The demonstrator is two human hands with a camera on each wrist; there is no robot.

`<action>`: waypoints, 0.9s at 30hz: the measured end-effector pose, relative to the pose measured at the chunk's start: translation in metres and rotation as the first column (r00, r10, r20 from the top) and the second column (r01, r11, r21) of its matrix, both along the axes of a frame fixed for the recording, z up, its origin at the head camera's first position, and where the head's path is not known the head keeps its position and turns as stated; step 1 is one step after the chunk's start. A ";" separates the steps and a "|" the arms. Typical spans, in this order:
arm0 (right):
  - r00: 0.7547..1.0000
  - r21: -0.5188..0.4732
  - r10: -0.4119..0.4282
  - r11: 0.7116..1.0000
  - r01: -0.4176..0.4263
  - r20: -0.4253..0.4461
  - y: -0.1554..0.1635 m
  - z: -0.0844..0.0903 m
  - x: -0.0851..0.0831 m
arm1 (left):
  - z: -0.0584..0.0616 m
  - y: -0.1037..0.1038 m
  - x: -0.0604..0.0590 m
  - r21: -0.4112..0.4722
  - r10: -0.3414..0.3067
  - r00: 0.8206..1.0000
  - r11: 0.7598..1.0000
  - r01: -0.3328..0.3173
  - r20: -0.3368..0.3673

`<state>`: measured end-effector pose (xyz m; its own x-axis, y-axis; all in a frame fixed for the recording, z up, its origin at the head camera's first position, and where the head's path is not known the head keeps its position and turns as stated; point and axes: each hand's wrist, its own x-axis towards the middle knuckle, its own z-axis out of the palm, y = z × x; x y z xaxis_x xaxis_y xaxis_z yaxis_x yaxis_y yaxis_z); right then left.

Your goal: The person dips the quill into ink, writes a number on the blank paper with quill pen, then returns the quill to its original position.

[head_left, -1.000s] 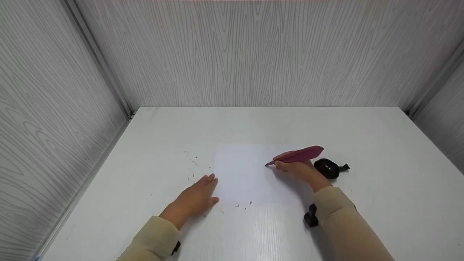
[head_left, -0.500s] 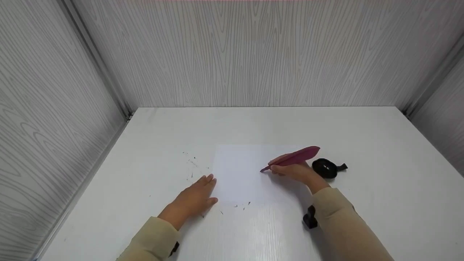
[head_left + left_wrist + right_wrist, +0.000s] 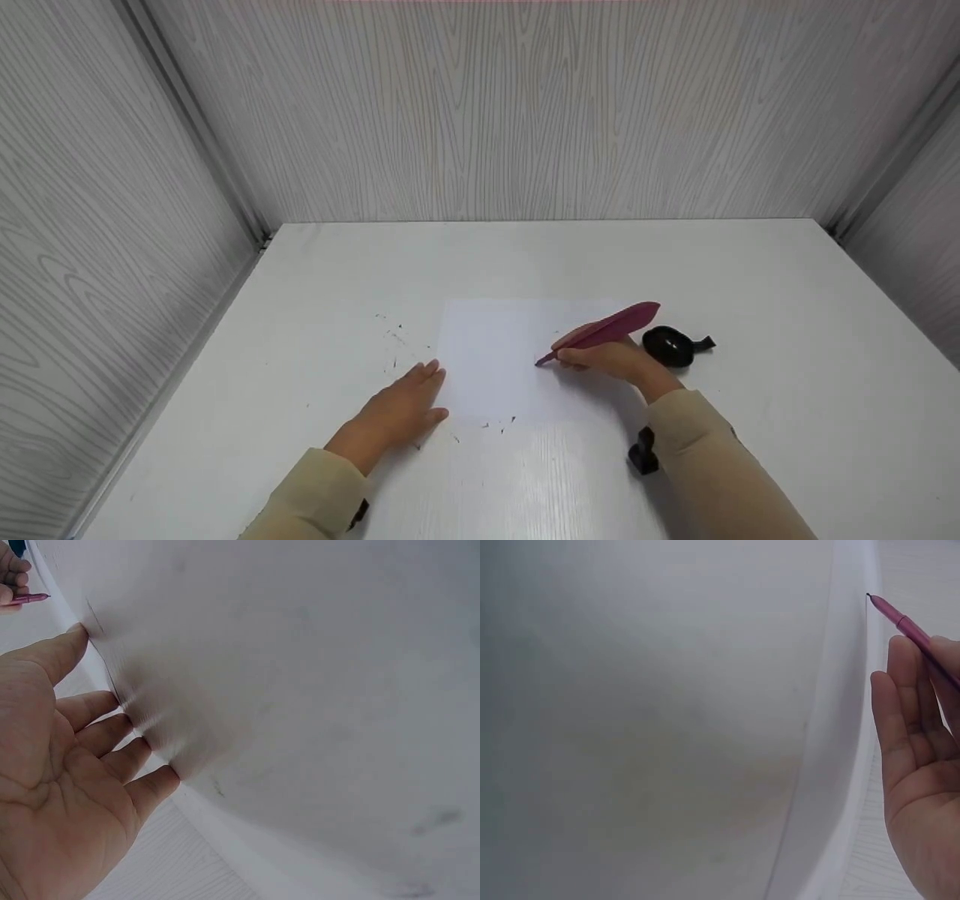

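A white sheet of paper (image 3: 495, 352) lies flat on the white table (image 3: 525, 255). My right hand (image 3: 604, 354) holds a magenta feather quill pen (image 3: 611, 328), its nib down near the middle of the sheet. The right wrist view shows the pen's shaft (image 3: 911, 626) beside my fingers (image 3: 900, 712), tip close to the paper. My left hand (image 3: 397, 412) lies flat with straight fingers at the sheet's left edge; in the left wrist view its fingertips (image 3: 112, 731) touch the paper (image 3: 285, 690).
A small black ink pot (image 3: 670, 346) stands just right of my right hand. Dark ink specks (image 3: 394, 345) dot the table left of and below the sheet. Grey wood-grain walls (image 3: 525, 112) enclose the table on three sides.
My right hand has brought the quill left and nearer to me over the paper, away from the ink pot, tilting the nib down. The left hand has stayed put.
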<state>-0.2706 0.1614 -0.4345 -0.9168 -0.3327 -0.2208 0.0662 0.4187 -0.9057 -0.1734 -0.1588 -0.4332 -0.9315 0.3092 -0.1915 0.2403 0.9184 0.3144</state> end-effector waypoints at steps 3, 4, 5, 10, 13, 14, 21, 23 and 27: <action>1.000 0.004 0.006 1.000 -0.006 0.008 0.001 -0.001 0.000 | 0.000 0.000 0.000 0.002 -0.002 1.000 1.000 0.002 0.000; 1.000 0.012 0.008 1.000 -0.008 0.006 0.001 0.000 0.001 | 0.001 0.000 0.000 0.003 -0.002 1.000 1.000 0.002 0.000; 1.000 0.016 0.012 1.000 -0.012 0.005 0.001 0.000 0.001 | 0.001 0.000 0.000 0.005 -0.002 1.000 1.000 0.002 0.000; 0.999 0.004 0.030 1.000 -0.030 0.012 0.003 0.002 0.004 | 0.001 0.000 0.000 0.003 -0.001 1.000 1.000 0.001 0.003; 0.999 -0.040 0.048 0.998 -0.047 0.022 0.005 0.004 0.006 | -0.002 0.000 -0.002 -0.003 -0.001 1.000 1.000 0.001 0.003; 0.998 -0.056 0.053 0.997 -0.052 0.025 0.006 0.004 0.006 | -0.003 0.000 -0.003 -0.006 0.000 1.000 1.000 0.000 0.002; 0.998 -0.063 0.058 0.996 -0.057 0.015 0.011 0.003 0.008 | -0.005 0.000 -0.005 -0.027 0.004 1.000 1.000 -0.004 0.009; 0.998 -0.038 0.057 0.998 -0.056 0.014 0.013 0.003 0.009 | -0.004 0.000 -0.005 -0.027 0.004 1.000 1.000 -0.004 0.012; 0.999 0.021 0.047 0.999 -0.047 0.017 0.016 0.003 0.011 | -0.004 0.000 -0.005 -0.020 0.005 1.000 1.000 -0.005 0.016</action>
